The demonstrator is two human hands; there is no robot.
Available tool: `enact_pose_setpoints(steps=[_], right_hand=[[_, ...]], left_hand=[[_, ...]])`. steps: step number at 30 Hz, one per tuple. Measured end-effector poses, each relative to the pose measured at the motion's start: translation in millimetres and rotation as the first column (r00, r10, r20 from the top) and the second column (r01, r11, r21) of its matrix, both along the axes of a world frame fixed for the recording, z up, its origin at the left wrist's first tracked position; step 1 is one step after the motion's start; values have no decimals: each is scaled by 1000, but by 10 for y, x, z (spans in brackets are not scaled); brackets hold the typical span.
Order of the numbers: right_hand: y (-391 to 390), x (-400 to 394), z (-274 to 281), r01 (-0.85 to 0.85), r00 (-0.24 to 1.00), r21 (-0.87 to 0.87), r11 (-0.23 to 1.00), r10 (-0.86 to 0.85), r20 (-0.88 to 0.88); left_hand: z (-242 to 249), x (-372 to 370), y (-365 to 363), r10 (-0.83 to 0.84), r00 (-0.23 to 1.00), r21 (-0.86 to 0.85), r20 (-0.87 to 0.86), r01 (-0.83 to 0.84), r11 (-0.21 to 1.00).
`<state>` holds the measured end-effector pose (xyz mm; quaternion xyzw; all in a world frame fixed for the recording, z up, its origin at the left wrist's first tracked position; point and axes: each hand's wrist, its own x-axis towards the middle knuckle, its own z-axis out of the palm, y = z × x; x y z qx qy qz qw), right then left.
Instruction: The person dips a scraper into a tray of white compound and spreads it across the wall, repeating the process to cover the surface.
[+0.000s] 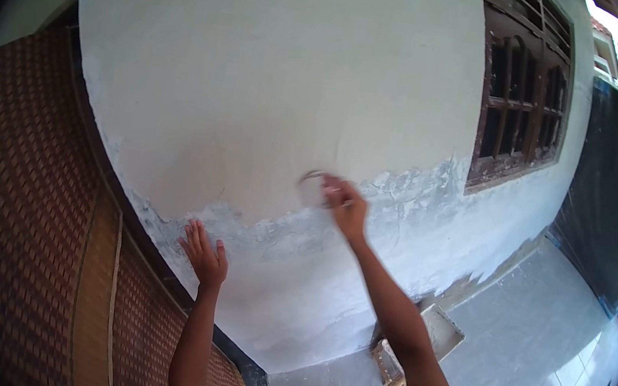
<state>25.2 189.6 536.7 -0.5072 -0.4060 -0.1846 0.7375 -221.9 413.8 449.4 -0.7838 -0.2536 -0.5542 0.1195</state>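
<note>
My left hand point(204, 253) lies on the wall with its fingers stretched out, at the rough edge between the cream paint and the whitish lower band. To its right and higher up, my right hand point(343, 201) is closed on a small, pale, thin-edged object point(311, 186) held near the wall. Motion blurs that object, so its kind cannot be made out. The wall point(277, 73) is cream above, with a peeling, patchy white and grey band below.
A woven brown panel point(28, 158) stands along the left. A wooden-framed window point(525, 96) is at the upper right, beside a dark board point(610, 191). On the grey floor point(502, 317) by the wall's foot are a shallow tray point(444, 331) and a light-coloured container point(388, 366).
</note>
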Motion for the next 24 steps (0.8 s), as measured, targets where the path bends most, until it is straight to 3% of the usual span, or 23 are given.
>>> enact_pose_setpoints(steps=[1,5,7,9,10,11,13,15,17,19,21,24], right_hand=[[-178,226,-8,173,985,-16,985,-173,-22],[-767,789,-22,281,919,137,950,-225,-325],[-779,562,84,152,952,209,966,-87,-292],[-492,319,28,-31,984,118,993,51,-171],[-355,97,65,101,994,93,991,-104,25],[-248,-109,125,2,998,34,999,-3,56],[-21,-250,134,76,991,-147,986,-58,120],[-73,-148,276,30,998,-27,999,-28,60],[-39,458,104,170,985,19,985,-170,-20],[-614,629,230,154,963,-37,987,-158,-219],[-935,938,139,287,918,35,957,-264,-294],[-1324,1288,-88,295,907,53,954,-263,-328]], left_hand=[[-4,-40,-45,-28,999,-17,-29,28,999],[7,-115,-273,-54,995,-108,-89,45,993],[39,-54,-405,-51,997,-133,-57,43,990],[57,42,-531,-62,998,-157,-32,56,986],[58,98,-585,-94,995,-185,26,97,978],[55,132,-638,-124,989,-211,83,139,967],[43,132,-728,-150,987,-253,65,161,954],[-26,15,-775,-171,985,-298,40,175,938],[-147,-153,-777,-240,971,-400,1,221,890],[-294,-313,-760,-222,975,-444,-4,197,874],[-401,-368,-860,-212,977,-490,-3,183,852],[-415,-340,-1038,-223,974,-541,28,202,816]])
